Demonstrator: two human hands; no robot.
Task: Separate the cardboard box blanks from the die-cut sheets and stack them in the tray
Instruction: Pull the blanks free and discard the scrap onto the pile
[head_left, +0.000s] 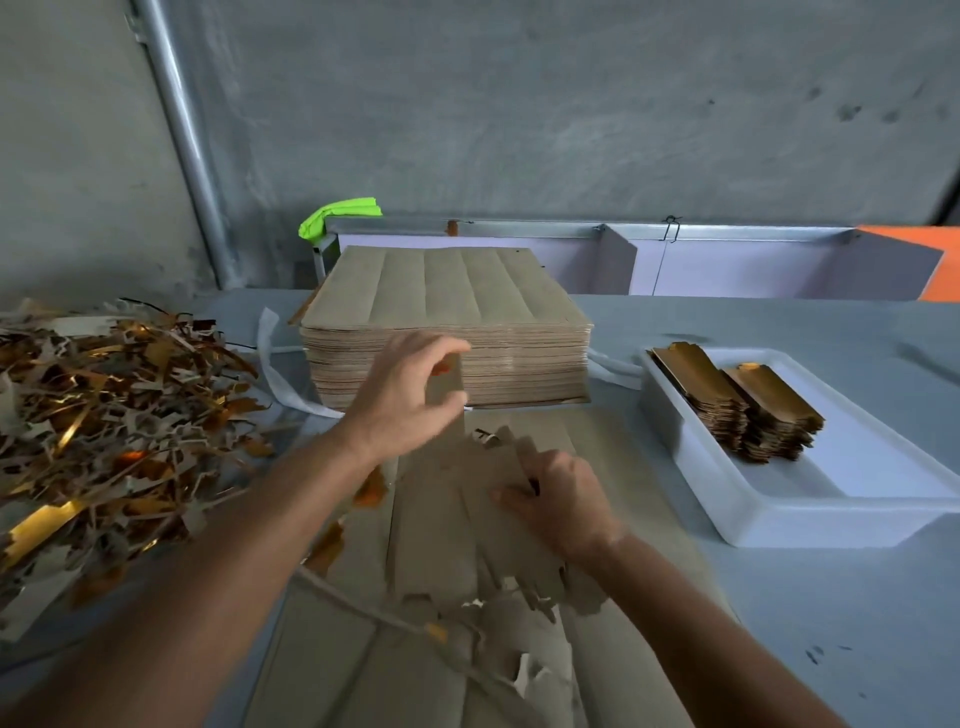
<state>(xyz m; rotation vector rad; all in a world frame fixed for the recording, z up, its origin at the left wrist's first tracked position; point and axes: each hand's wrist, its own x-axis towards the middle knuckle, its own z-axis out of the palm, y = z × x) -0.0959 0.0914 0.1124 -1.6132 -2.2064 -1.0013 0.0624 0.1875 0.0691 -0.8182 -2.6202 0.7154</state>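
A tall stack of brown die-cut sheets (447, 332) stands at the middle back of the table. In front of it lies a partly torn sheet (431, 545) with loose strip-shaped blanks. My left hand (405, 395) pinches the top end of one long blank (448, 400) between thumb and fingers, lifting it. Lower and to the right, my right hand (561, 499) grips other blanks (498, 467) against the sheet. A white tray (727, 499) at the right holds two stacks of gold-faced blanks (748, 410).
A large heap of gold and brown cardboard scrap (104, 415) covers the table's left side. White strapping (275, 364) lies beside the stack. A metal-framed partition (623, 249), a green cloth (337, 213) and a grey wall stand behind.
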